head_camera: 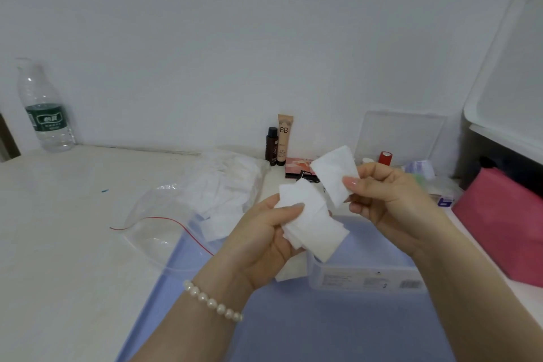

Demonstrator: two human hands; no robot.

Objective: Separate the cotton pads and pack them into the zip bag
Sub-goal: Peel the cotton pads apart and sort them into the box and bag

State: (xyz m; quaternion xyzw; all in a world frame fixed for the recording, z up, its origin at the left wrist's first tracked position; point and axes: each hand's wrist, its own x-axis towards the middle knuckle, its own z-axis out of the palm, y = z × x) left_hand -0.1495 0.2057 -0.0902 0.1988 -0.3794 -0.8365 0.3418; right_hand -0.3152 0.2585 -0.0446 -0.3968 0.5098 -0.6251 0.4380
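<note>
Left hand (261, 241) gripping pads (314, 226), zip bag (205, 203) part-filled

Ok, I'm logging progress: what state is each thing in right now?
Left hand: grips the stack of cotton pads.
Right hand: pinches a single pad, pulled free.
Zip bag: open, lying flat, pads inside.
Clear box: lid off.
Water bottle: upright.

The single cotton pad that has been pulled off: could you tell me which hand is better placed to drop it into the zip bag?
The right hand probably: it already pinches the single pad, while the left hand grips the stack. It must cross leftward to the zip bag.
</note>
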